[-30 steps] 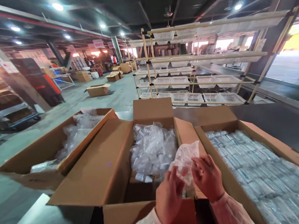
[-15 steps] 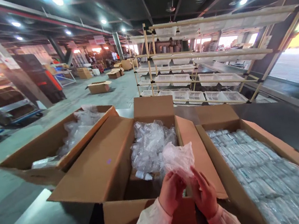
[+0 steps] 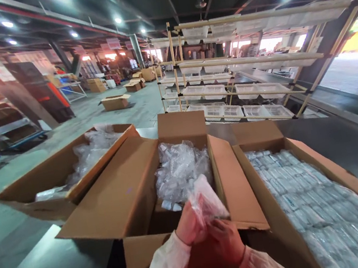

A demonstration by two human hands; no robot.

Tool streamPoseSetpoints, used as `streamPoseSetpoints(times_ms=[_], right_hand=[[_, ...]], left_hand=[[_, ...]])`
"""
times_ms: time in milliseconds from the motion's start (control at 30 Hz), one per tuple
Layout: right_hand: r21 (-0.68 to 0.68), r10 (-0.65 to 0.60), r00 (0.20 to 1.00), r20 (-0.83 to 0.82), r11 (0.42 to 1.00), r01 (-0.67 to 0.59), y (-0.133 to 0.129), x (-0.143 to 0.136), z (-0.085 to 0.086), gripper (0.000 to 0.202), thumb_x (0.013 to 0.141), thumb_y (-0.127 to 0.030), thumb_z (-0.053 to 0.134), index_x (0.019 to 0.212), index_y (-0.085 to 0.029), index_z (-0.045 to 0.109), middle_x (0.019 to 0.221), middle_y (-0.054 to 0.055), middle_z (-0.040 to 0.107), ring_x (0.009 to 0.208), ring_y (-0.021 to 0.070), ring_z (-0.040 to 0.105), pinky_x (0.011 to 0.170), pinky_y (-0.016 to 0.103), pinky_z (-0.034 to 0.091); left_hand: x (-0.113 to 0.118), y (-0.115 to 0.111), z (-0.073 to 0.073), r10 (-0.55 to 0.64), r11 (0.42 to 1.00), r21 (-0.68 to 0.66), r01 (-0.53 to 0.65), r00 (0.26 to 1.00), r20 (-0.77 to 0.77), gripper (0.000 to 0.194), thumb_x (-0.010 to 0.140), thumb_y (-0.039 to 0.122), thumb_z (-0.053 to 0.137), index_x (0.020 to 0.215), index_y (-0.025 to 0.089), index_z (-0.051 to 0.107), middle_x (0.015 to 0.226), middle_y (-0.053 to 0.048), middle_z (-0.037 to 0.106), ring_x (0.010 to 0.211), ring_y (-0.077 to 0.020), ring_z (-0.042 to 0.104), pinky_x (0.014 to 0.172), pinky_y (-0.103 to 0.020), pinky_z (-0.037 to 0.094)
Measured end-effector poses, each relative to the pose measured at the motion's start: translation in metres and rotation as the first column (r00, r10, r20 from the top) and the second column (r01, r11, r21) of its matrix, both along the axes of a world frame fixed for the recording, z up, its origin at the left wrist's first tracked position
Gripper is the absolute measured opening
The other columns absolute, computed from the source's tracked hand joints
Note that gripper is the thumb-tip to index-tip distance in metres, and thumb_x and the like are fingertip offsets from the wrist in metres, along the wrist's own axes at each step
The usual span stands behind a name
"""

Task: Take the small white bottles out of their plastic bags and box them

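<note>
A crumpled, translucent plastic bag [image 3: 207, 197] is held up over the near end of the middle cardboard box [image 3: 143, 190]. My left hand [image 3: 188, 227] is closed on the bag's left side. Around its lower right edge the fingers of my right hand [image 3: 228, 241] are bent and pinched. Whether anything lies inside the bag cannot be made out. Beyond my hands, a heap of clear bubble wrap bags [image 3: 181, 170] fills the far part of the middle box, with small white pieces [image 3: 171, 205] at its near edge.
To the right, an open box [image 3: 267, 210] holds tight rows of clear-wrapped items [image 3: 307, 194]. Another open box [image 3: 35, 176] with loose clear plastic [image 3: 92, 150] stands left. A rack [image 3: 175, 70] with white baskets [image 3: 215, 91] rises behind. The middle box's flaps stick outward.
The bag has come lower and turned more upright. My left hand has shifted left and up its side, while my right hand's fingers, extended before, have curled in at its lower edge.
</note>
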State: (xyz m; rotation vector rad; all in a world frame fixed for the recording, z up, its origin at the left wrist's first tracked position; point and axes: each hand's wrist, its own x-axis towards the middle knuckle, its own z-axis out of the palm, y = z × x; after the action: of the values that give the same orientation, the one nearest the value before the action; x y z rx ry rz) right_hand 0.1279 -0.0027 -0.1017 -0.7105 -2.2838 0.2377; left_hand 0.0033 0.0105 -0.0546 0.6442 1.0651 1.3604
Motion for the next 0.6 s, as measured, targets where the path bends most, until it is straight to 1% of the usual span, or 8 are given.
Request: streamPoseSetpoints(times_ms=[133, 200, 267, 333, 400, 467, 533, 600], right_hand=[[-0.3, 0.287, 0.954, 0.086, 0.921, -0.25, -0.001, 0.021, 0.051, 0.013, 0.085, -0.028, 0.058, 0.082, -0.021, 0.069, 0.08, 0.002, 0.071, 0.068, 0.0157, 0.064, 0.062, 0.025, 0.05], [-0.332, 0.184, 0.982, -0.036, 0.925, -0.185, 0.012, 0.035, 0.084, 0.015, 0.086, -0.031, 0.059, 0.091, -0.022, 0.069, 0.086, 0.003, 0.07, 0.08, 0.0162, 0.064, 0.076, 0.026, 0.051], [-0.338, 0.076, 0.988, -0.135, 0.934, -0.118, 0.033, 0.043, 0.104, 0.063, 0.065, -0.045, 0.078, 0.119, -0.017, 0.06, 0.117, 0.013, 0.062, 0.111, 0.0266, 0.055, 0.096, 0.038, 0.046], [-0.54, 0.226, 0.964, -0.141, 0.799, -0.266, 0.053, 0.044, 0.105, 0.075, 0.049, -0.051, 0.083, 0.11, -0.012, 0.064, 0.107, 0.013, 0.063, 0.103, 0.0287, 0.057, 0.092, 0.041, 0.048], [-0.785, 0.385, 0.908, -0.167, 0.505, -0.359, 0.064, 0.042, 0.093, 0.052, 0.052, -0.053, 0.079, 0.082, -0.012, 0.066, 0.076, 0.004, 0.063, 0.072, 0.0189, 0.06, 0.069, 0.031, 0.052], [-0.896, 0.361, 0.909, -0.208, 0.303, -0.326, 0.066, 0.043, 0.079, 0.04, 0.059, -0.049, 0.076, 0.067, -0.013, 0.061, 0.059, -0.003, 0.054, 0.053, 0.0096, 0.049, 0.05, 0.022, 0.044], [-0.91, 0.193, 0.95, -0.247, 0.291, -0.296, 0.062, 0.048, 0.068, 0.035, 0.059, -0.042, 0.077, 0.065, -0.013, 0.059, 0.055, -0.004, 0.054, 0.05, 0.0072, 0.046, 0.046, 0.019, 0.038], [-0.901, 0.031, 0.959, -0.282, 0.335, -0.276, 0.059, 0.053, 0.064, 0.034, 0.058, -0.039, 0.079, 0.065, -0.013, 0.059, 0.055, -0.002, 0.056, 0.051, 0.0082, 0.048, 0.048, 0.02, 0.04]], left_hand=[[-0.023, -0.011, 0.021, -0.282, 0.937, 0.113, 0.329, 0.908, -0.31, 0.036, 0.063, 0.034, 0.078, 0.087, 0.014, 0.062, 0.072, -0.001, 0.059, 0.068, -0.0142, 0.051, 0.066, -0.028, 0.044], [-0.029, -0.012, 0.039, -0.386, 0.842, 0.123, 0.525, 0.746, -0.543, 0.024, 0.066, 0.026, 0.073, 0.085, 0.015, 0.063, 0.076, -0.001, 0.062, 0.069, -0.0138, 0.052, 0.068, -0.027, 0.044], [-0.031, -0.013, 0.06, -0.434, 0.723, 0.101, 0.684, 0.563, -0.703, 0.017, 0.068, 0.019, 0.069, 0.083, 0.015, 0.064, 0.08, -0.001, 0.064, 0.071, -0.0141, 0.054, 0.069, -0.025, 0.045], [-0.036, -0.015, 0.084, -0.49, 0.609, 0.032, 0.793, 0.407, -0.771, 0.026, 0.065, 0.014, 0.069, 0.09, 0.016, 0.067, 0.084, -0.002, 0.068, 0.072, -0.0151, 0.058, 0.067, -0.023, 0.046], [-0.05, -0.017, 0.111, -0.55, 0.558, -0.066, 0.827, 0.309, -0.776, 0.055, 0.063, 0.011, 0.07, 0.116, 0.02, 0.062, 0.098, -0.004, 0.07, 0.068, -0.0145, 0.062, 0.059, -0.02, 0.046], [-0.072, -0.02, 0.135, -0.538, 0.656, -0.08, 0.751, 0.391, -0.747, 0.084, 0.066, 0.013, 0.071, 0.142, 0.03, 0.037, 0.122, -0.009, 0.063, 0.063, -0.0128, 0.065, 0.051, -0.018, 0.045], [-0.095, -0.021, 0.146, -0.342, 0.846, 0.078, 0.527, 0.65, -0.679, 0.095, 0.071, 0.019, 0.072, 0.148, 0.038, 0.019, 0.14, -0.013, 0.049, 0.074, -0.0151, 0.069, 0.059, -0.021, 0.051], [-0.102, -0.022, 0.138, -0.103, 0.924, 0.268, 0.274, 0.851, -0.515, 0.093, 0.066, 0.025, 0.079, 0.144, 0.037, 0.03, 0.14, -0.011, 0.048, 0.094, -0.0202, 0.067, 0.079, -0.029, 0.053]])
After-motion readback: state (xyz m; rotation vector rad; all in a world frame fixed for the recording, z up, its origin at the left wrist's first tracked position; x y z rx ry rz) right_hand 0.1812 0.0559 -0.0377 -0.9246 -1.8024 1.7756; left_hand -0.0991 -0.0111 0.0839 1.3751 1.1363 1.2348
